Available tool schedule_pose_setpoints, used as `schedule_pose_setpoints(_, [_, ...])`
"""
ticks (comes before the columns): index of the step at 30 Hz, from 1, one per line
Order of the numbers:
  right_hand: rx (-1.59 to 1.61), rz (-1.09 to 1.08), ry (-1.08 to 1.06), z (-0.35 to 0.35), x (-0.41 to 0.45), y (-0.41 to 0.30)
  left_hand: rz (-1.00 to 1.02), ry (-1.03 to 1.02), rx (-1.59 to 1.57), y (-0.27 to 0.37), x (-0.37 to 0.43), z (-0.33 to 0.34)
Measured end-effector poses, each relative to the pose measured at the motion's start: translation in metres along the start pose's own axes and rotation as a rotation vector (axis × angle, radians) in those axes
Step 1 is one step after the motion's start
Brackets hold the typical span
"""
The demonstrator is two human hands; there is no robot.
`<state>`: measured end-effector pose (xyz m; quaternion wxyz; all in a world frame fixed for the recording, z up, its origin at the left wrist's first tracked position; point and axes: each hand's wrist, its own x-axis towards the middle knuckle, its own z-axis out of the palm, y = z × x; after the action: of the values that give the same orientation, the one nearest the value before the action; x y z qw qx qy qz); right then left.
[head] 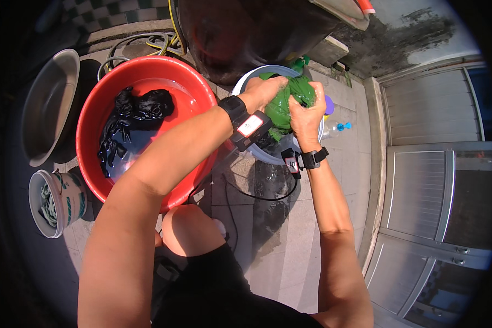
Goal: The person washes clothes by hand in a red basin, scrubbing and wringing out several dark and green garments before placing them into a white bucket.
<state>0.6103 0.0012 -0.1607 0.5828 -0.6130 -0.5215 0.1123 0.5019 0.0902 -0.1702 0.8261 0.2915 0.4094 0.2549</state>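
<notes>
Wet green cloth (279, 107) is bunched between my two hands above a light-coloured tub (246, 78). My left hand (266, 91) grips its left side. On the other side, my right hand (308, 119) has fingers and thumb closed on the folds. Dark wet fabric (266, 142) shows below the green cloth inside the tub. To the left stands a large red plastic basin (147, 61) holding water. Twisted black clothing (149, 104) lies partly in that water. Each wrist wears a black strap with a small device.
A grey oval tub (49, 106) leans at far left, above a white bucket (71, 197) with cloth inside. A big dark container (254, 37) stands behind. Coiled hose (160, 41) lies beside it. A clear bottle with a blue top (332, 129) is right of the tub. Metal doors (418, 184) line the right.
</notes>
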Motion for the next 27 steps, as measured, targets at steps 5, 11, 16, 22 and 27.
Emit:
schedule_pose_setpoints(5, [-0.18,-0.1,-0.079,-0.007,0.01,0.001,-0.028,-0.03,0.111,0.002,0.008,0.006])
schedule_pose_setpoints(11, [-0.331,-0.199,-0.213,-0.012,0.017,-0.002,-0.034,-0.098,0.238,0.001,0.017,0.002])
schedule_pose_setpoints(16, [-0.42,-0.323,-0.253,-0.018,0.017,0.001,-0.016,-0.082,0.31,0.004,0.009,0.007])
schedule_pose_setpoints(22, [0.188,0.51,-0.087,-0.013,-0.011,0.013,0.124,-0.129,0.492,0.029,-0.018,-0.014])
schedule_pose_setpoints(27, [0.28,0.314,-0.108,0.028,-0.022,-0.052,0.388,-0.416,0.477,0.074,-0.084,-0.071])
